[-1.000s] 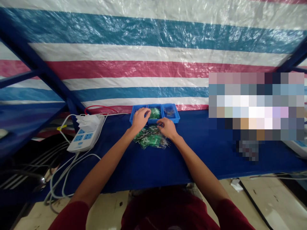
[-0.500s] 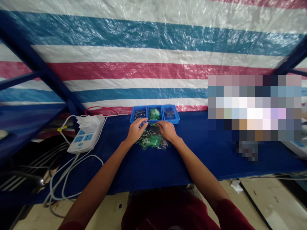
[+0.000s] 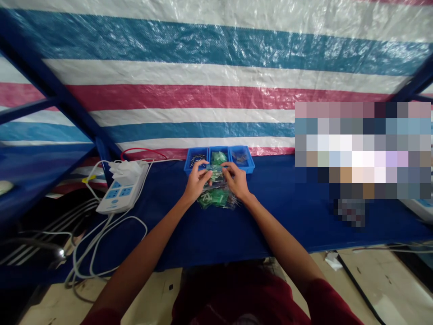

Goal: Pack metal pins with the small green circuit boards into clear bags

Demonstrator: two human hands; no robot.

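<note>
A clear plastic bag (image 3: 217,175) with small greenish and metallic pieces inside is stretched between my hands. My left hand (image 3: 196,181) grips its left side, thumb toward the middle. The right side is pinched in my right hand (image 3: 236,181). Just below, on the blue tabletop, lies a pile of clear bags (image 3: 216,199) with green cards and thin metal pins. Behind my fingers stands a blue three-compartment tray (image 3: 249,169). Its left compartment has loose metal pins (image 3: 198,159), the middle one green packets (image 3: 218,158), the right one small greyish pieces (image 3: 240,158).
A white power strip (image 3: 123,192) with plugged-in adapters sits at the left, its white cables (image 3: 96,243) looping over the table edge. Blue frame bars (image 3: 50,88) and a striped plastic sheet (image 3: 203,95) rise behind. A pixelated area covers the right side.
Both hands have lifted the clear bag a little off the pile and hold it spread near the tray. The left hand moved slightly right. The view shifted a little.
</note>
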